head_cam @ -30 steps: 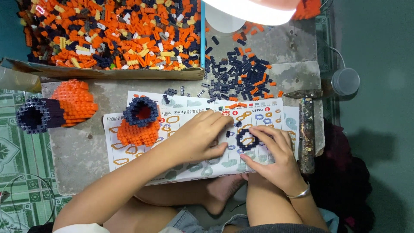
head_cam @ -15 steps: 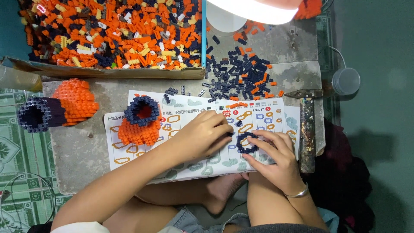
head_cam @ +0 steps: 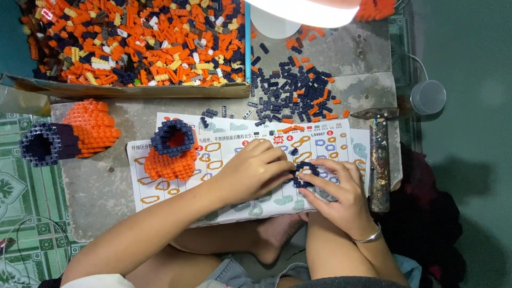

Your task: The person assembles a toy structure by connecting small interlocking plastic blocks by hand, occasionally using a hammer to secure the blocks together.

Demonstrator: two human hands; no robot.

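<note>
Dark-blue ring: a small ring of tiny navy building bricks (head_cam: 305, 174) lies on the instruction sheet (head_cam: 224, 208), near the desk's front edge, pinched between both hands.
Left hand: left hand (head_cam: 255, 172) is curled over the ring's left side, fingertips closed on it.
Right hand: right hand (head_cam: 336, 188) presses on the ring from the right and below, fingers bent and gripping; a bangle (head_cam: 369, 236) sits on the wrist.
Risk, ring: judged fragile; uneven squeeze from the two hands could snap it apart, and loose bricks would scatter over the printed diagrams or off the desk edge onto the lap.
Risk, sheet: the paper overhangs the concrete desk (head_cam: 101, 186); pressing on that unsupported strip could make it sag or slide.
Risk, neighbours: orange-and-navy brick model (head_cam: 172, 150) stands on the sheet just beside the left forearm; a sweep of the arm could topple it. Another orange-and-navy model (head_cam: 66, 136) lies well apart at the left.
Supply: loose navy and orange bricks (head_cam: 296, 93) lie behind the sheet; cardboard tray of mixed bricks (head_cam: 133, 40) beyond.
</note>
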